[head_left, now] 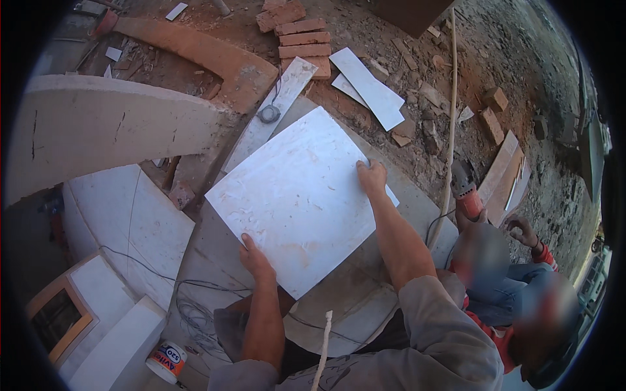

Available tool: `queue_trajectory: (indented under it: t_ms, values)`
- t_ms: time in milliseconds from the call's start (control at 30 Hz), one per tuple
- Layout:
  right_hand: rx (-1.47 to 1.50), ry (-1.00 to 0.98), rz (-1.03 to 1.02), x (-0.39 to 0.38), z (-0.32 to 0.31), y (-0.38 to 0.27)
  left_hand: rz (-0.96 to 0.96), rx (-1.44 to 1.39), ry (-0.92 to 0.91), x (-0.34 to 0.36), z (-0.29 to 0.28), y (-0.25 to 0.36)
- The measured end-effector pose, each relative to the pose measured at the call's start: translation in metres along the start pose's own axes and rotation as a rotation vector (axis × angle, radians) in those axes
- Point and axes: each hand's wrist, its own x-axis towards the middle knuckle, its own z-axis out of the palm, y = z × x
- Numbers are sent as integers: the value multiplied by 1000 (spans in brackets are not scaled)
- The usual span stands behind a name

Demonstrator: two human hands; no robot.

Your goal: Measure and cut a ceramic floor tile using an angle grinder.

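Two hands on one white slab, seen from above. Lettering showed on the white bucket point(166, 366), nearer your body and farther left than your left hand point(255, 259); its printed label was blue and orange.

Your left hand clasped the near-left edge of the white slab point(293, 202), thumb pressed on the upper face, the fingers mostly hidden beneath. Your right hand point(373, 177) was closed around the far-right edge, its thumb likewise on top. The slab, one in number and smudged on its upper face, lay tilted between your two hands.

Beyond your hands, a stack of at least four bricks point(304, 50) stood on the soil, with two white strips point(368, 88), partly overlapping, to its right. A longer pale board point(287, 85), bearing one round grey object point(268, 114) with a cord, lay past the slab's far corner. Right of your right hand ran one pale pole point(452, 117); past it lay two loose bricks point(495, 100). Also to that side, a co-worker's hand point(481, 216) was at one red angle grinder point(468, 199). Thin grey cables point(195, 313) lay coiled left of your left forearm.
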Motion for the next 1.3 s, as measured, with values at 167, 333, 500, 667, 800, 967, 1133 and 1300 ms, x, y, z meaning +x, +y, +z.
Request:
queue_trajectory:
  t_ms: [167,333,500,667,800,967,1133,1300]
  values:
    - [-108,129,-137,88,22,23,-29,-5,-89,29,60,-91]
    - [-38,154,-213,143,27,34,65,140,-257,48,83,-148]
    - [21,145,-200,151,33,39,-101,317,-318,58,86,-161]
    - [-1,133,-164,152,39,42,-142,369,-270,65,91,-166]
    - [-23,119,-136,157,44,42,-64,394,-216,77,91,-181]
    - [-3,98,-146,154,42,42,-54,590,-259,90,91,-183]
    - [-52,90,-122,147,32,38,-144,745,-348,101,91,-166]
    - [-71,112,-200,141,25,44,-105,942,-355,94,99,-158]
